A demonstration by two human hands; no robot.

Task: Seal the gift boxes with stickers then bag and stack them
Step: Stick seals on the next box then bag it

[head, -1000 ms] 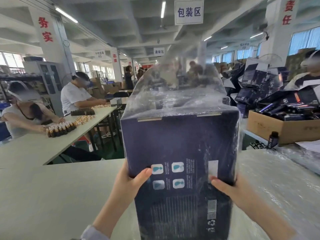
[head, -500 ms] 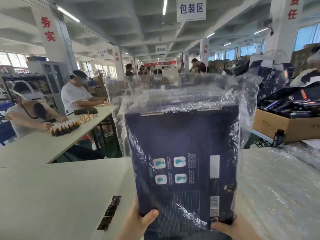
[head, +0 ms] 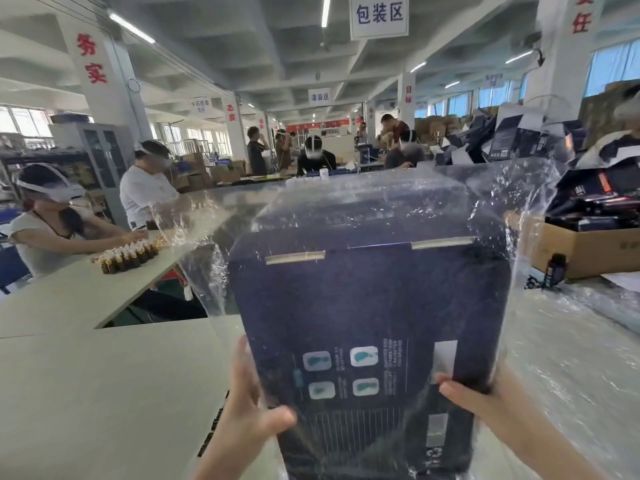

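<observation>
Above the pale tabletop (head: pixel 104 393), both hands grip the dark gift box (head: pixel 367 306) inside its clear bag (head: pixel 214 237): left hand (head: pixel 249 407) and right hand (head: pixel 474 393) at its lower sides.

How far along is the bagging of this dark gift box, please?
Done: the gift box is shut and already inside the clear bag. In hand: the left hand and right hand grip it upright through the plastic. Left: probably tidying the bag's loose top, then stacking.

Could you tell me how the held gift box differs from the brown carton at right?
The gift box is navy, the brown carton tan. The gift box is closed inside a clear bag; the carton stands open, unbagged. Left hand and right hand grip the gift box; the carton sits unheld.
</observation>
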